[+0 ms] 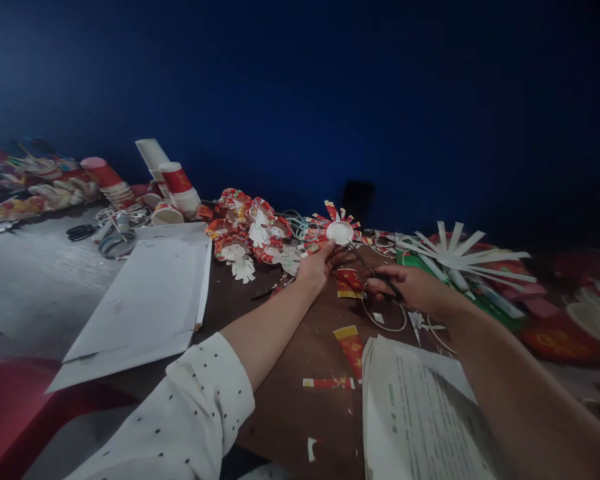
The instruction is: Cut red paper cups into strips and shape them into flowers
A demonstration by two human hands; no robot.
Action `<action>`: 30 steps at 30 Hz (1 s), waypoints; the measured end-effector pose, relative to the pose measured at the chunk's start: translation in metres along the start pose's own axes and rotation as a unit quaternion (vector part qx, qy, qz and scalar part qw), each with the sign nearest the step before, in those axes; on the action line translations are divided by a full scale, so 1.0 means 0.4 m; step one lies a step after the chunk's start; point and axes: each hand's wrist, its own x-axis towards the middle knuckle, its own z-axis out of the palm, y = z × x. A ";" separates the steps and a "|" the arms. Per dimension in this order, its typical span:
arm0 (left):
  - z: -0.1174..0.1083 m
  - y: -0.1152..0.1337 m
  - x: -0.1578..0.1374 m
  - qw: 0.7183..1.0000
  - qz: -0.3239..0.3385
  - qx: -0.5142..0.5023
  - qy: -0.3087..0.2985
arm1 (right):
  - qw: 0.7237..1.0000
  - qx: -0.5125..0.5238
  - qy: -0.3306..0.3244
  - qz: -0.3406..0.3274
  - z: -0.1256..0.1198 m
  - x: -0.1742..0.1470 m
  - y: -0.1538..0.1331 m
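My left hand (321,263) is closed on the lower edge of a cut paper cup (340,232), whose red and white strips fan out around its round white base. In my right hand (397,287) is a pair of scissors (363,259), the blades pointing up and left to the cup's right side. Whether the blades touch the paper I cannot tell. Below the hands lie red cut paper pieces (349,283) and a narrow red strip (329,383). A second fanned-out cup (453,259), all white, rests to the right of my right hand.
Paper flower figures (240,243) are heaped left of my hands. Farther left stand stacked paper cups (177,187) and a white board (140,287). An open book (420,413) lies at the front. A dark blue wall (300,100) rises behind the table.
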 end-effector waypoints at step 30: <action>-0.004 -0.006 -0.022 0.990 0.021 0.103 -0.092 | 0.994 -0.004 0.102 -0.024 0.016 -0.039 -0.056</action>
